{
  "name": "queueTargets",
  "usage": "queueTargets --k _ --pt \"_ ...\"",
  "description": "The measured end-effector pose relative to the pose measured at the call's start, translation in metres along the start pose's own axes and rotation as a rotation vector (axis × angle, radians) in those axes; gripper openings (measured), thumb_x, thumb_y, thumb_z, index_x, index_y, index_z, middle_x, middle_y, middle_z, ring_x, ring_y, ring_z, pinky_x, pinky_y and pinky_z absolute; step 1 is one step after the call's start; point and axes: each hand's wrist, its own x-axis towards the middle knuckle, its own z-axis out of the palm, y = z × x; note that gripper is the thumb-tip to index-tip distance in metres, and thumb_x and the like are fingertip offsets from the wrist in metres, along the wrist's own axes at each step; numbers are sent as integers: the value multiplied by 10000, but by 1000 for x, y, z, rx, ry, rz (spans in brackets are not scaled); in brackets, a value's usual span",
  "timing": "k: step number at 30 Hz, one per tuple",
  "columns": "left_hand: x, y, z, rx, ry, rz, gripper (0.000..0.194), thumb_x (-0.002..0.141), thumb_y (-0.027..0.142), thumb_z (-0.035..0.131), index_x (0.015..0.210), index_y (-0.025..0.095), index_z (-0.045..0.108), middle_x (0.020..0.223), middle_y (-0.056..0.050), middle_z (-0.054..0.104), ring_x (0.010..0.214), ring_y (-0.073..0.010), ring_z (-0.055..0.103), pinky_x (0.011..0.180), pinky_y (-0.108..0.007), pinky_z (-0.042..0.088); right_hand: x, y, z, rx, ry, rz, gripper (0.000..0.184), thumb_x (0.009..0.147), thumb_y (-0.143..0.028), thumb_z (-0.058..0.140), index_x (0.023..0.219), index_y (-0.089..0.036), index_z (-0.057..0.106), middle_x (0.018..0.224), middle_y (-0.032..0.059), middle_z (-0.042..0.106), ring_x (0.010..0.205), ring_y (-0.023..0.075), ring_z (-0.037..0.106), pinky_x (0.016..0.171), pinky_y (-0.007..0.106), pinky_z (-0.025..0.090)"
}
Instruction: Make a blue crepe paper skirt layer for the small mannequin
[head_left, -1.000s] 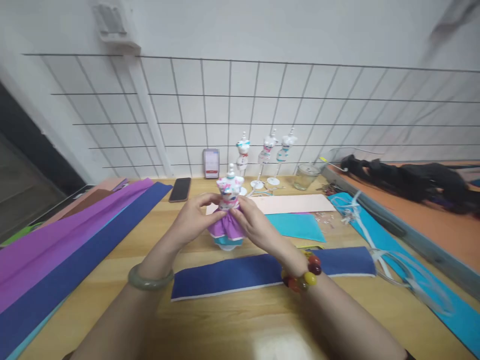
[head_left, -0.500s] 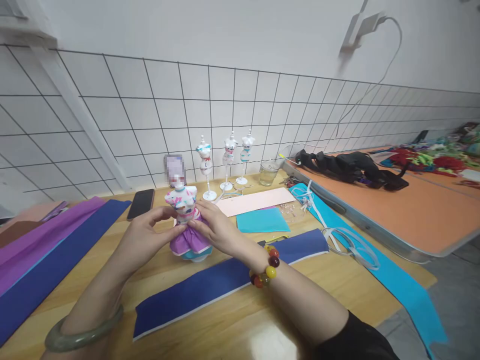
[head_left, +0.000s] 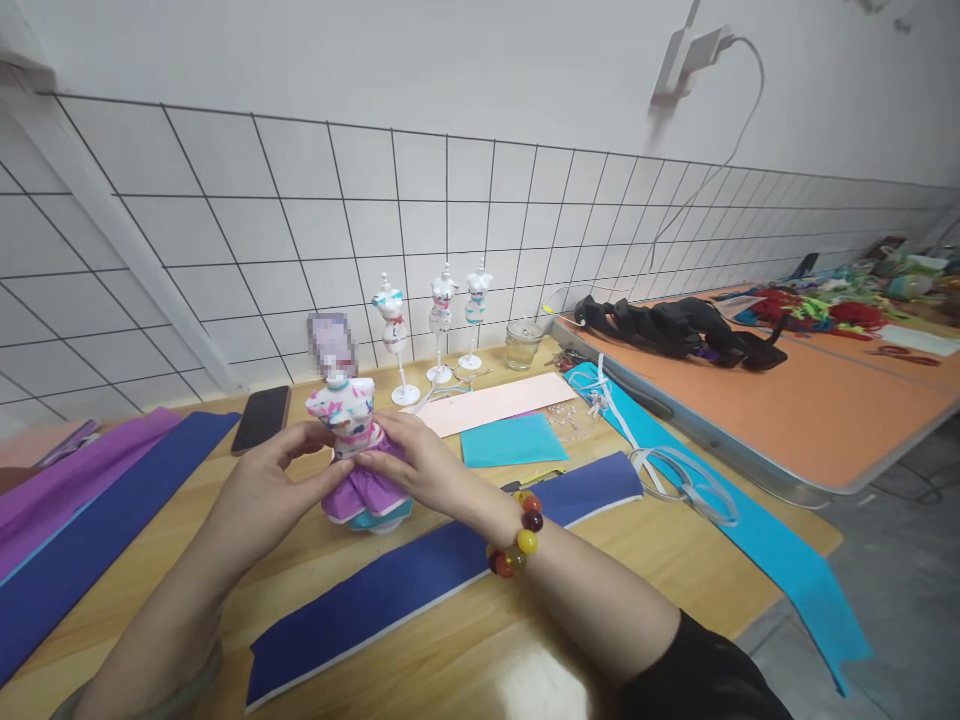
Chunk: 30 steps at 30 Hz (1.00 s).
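Note:
A small painted dress form (head_left: 345,410) stands upright in front of me, wearing a gathered purple skirt (head_left: 367,488) over a turquoise layer. My left hand (head_left: 277,490) pinches the skirt's waist from the left, thumb at the front. On the other side, my right hand (head_left: 420,465) closes on the same waist, its thumb meeting near the front middle. Fingers behind the form are hidden. A long dark blue fabric strip (head_left: 375,605) with a white edge lies under my right forearm.
Behind stand three more mini dress forms (head_left: 394,330) and a glass (head_left: 523,345). A phone (head_left: 261,420) and folded fabrics (head_left: 142,500) lie left. Pink (head_left: 495,402) and turquoise pieces (head_left: 514,440), a cutter (head_left: 536,480) and a long blue strip (head_left: 720,540) lie right, beside an orange-topped table (head_left: 750,420).
The camera view has turned slightly, so everything appears further left. Both hands keep their hold at the skirt's waist, and the dress form looks tilted slightly more.

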Motion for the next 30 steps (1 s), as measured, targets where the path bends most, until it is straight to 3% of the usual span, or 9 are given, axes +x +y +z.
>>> queueTargets --k 8,15,20,25,30 --pt "-3 6 -4 125 34 -27 373 679 499 656 975 274 629 1022 18 669 1026 -255 571 879 -337 437 0 1 3 -19 13 9 271 893 -363 512 1126 -236 565 1181 48 588 1111 190 516 956 325 385" --pt "-1 4 -3 23 -14 3 411 717 476 635 1057 252 580 1098 -28 640 1052 -246 554 939 -389 410 0 -5 0 -43 -65 65 319 929 -400 426 1188 -234 510 1163 67 577 1089 209 515 924 350 402" --pt "1 -1 -1 0 -22 60 398 720 485 628 1036 247 587 1093 -28 634 1037 -235 562 926 -382 432 -3 -9 -4 -69 53 224 504 924 -496 365 1265 -137 456 1266 150 513 1216 247 433 1003 411 354" --pt "2 -4 0 4 -21 102 421 727 479 615 1084 261 565 1137 -25 616 1060 -237 558 946 -402 425 -19 -24 -25 -56 126 293 531 892 -479 455 1308 -149 464 1373 139 456 1289 229 388 1072 416 305" --pt "1 -2 2 -9 -58 127 426 758 450 582 1131 248 534 1191 -40 593 1092 -238 548 954 -415 423 -74 -27 -63 -303 171 290 385 895 -383 492 1231 -202 543 1256 84 576 1151 193 534 954 347 452"
